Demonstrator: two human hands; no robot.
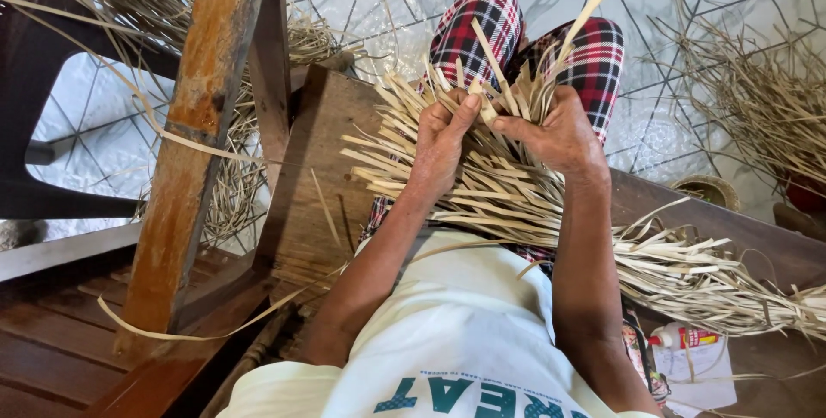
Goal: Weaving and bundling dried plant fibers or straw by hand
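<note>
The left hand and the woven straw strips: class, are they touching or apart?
Touching. The head view shows the left hand closed on the woven straw strips, its thumb pressed onto a strip beside the right hand.

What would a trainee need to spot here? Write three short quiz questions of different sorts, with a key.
1. True or false: both hands grip the woven strips.
2. Which lies at the far right, on the floor? A) pile of loose strips B) metal bucket C) folded towel
3. Fill in: the legs under the weaving wear red ___ cloth.

Key:
1. True: left hand and right hand pinch the strip ends.
2. A, the pile of loose strips.
3. Checked cloth.
</note>
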